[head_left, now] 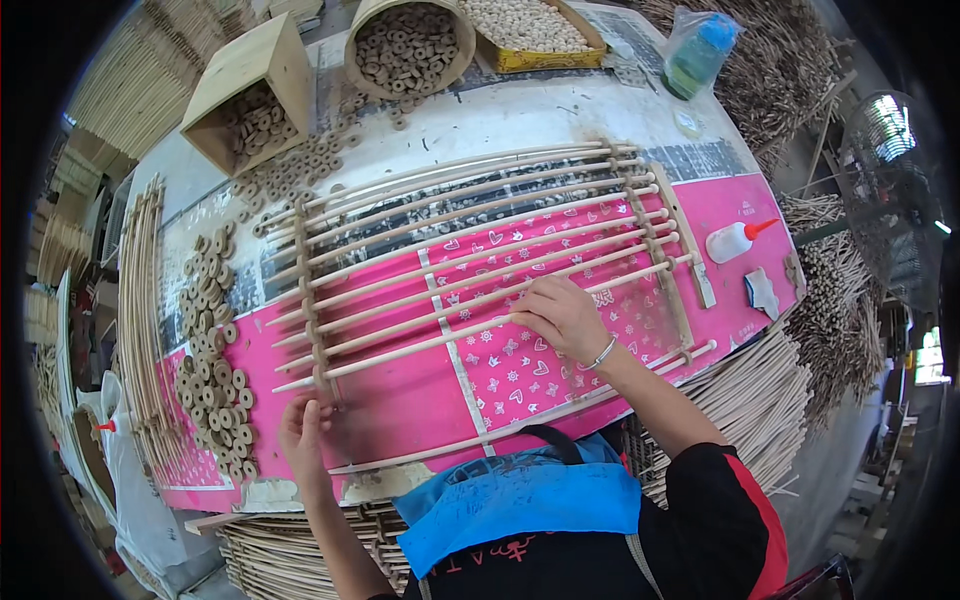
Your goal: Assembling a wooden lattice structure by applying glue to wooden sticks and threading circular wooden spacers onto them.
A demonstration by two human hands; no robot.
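Rod frame (480, 270): lies across the middle of the desk (560, 110).
Wooden rings (212, 370): heaped on the desk, left of the frame.
Round basket (408, 45): behind the frame, rings in it.
Glue bottle (735, 240): right of the frame.
Loose rods (140, 300): far left edge.

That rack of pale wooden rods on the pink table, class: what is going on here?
A person is working on a frame of long pale wooden rods lying on a pink patterned table cover. The right hand presses on a middle rod; the left hand touches the left crosspiece's near end. Small round wooden rings lie heaped at left.
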